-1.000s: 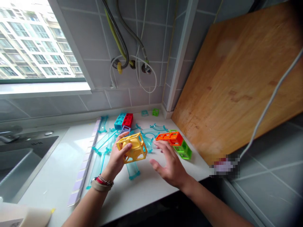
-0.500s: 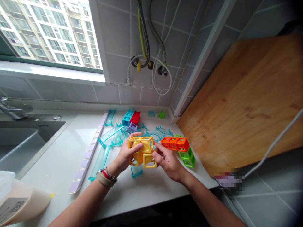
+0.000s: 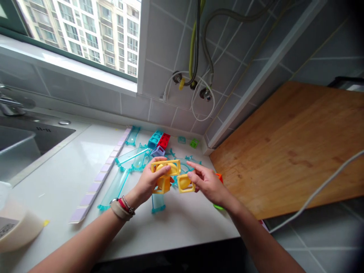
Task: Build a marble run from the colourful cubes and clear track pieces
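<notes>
My left hand (image 3: 148,182) is closed around a yellow open-frame block piece (image 3: 165,167) above the white counter (image 3: 65,182). My right hand (image 3: 206,182) pinches a smaller yellow cube frame (image 3: 185,183) just to the right of it, a small gap apart. Under and behind both hands lie several clear teal track pieces (image 3: 133,161). The orange block (image 3: 219,176) and green block (image 3: 218,207) are mostly hidden behind my right hand.
A blue block (image 3: 155,139) and red block (image 3: 164,140) stand near the tiled wall, with small teal (image 3: 181,140) and green (image 3: 194,143) cubes beside them. A lilac strip (image 3: 99,178) lies to the left. A wooden board (image 3: 287,148) leans at right; a sink (image 3: 25,140) at left.
The yellow frame assembly has come apart: my right hand, which reached in and gripped it, now holds a small cube separated to the right. The view has shifted, tilting down and left.
</notes>
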Action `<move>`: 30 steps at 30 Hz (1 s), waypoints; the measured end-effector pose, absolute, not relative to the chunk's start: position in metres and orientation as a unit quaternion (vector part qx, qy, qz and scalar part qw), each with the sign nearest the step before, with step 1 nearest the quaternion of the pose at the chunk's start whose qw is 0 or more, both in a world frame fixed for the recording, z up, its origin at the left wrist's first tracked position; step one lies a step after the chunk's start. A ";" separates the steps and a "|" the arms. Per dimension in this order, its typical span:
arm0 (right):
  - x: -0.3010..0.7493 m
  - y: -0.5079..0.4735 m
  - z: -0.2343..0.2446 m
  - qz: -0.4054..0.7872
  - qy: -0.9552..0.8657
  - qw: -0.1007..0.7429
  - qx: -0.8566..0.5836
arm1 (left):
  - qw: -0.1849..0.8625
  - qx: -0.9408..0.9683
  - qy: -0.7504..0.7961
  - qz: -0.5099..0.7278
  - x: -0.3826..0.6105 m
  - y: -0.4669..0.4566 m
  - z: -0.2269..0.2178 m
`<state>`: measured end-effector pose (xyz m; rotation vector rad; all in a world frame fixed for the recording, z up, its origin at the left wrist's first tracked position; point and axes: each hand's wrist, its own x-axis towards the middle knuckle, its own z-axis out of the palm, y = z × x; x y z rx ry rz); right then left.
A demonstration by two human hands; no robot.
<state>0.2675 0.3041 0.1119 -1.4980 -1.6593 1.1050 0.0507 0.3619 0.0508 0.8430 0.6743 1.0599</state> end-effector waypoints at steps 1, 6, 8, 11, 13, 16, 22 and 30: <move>0.278 0.311 0.120 0.388 -0.643 0.310 -0.583 | 0.729 0.380 0.311 0.477 0.049 0.363 0.052; 0.350 0.378 0.142 0.135 -0.661 0.213 -0.707 | 0.748 0.375 0.300 0.458 0.046 0.365 0.052; 0.376 0.409 0.135 0.067 -0.613 0.106 -0.780 | 0.749 0.381 0.298 0.452 0.046 0.365 0.052; 0.398 0.442 0.112 0.069 -0.583 0.035 -0.809 | 0.748 0.385 0.300 0.450 0.046 0.365 0.052; 0.403 0.454 0.095 0.081 -0.569 0.008 -0.818 | 0.749 0.382 0.303 0.449 0.047 0.365 0.051; 0.405 0.464 0.077 0.086 -0.559 -0.015 -0.825 | 0.751 0.376 0.304 0.450 0.047 0.366 0.049; 0.402 0.468 0.075 0.031 -0.576 0.018 -0.817 | 0.755 0.373 0.298 0.450 0.048 0.366 0.047; 0.351 0.453 0.115 0.075 -0.654 0.089 -0.748 | 0.755 0.379 0.294 0.447 0.050 0.363 0.049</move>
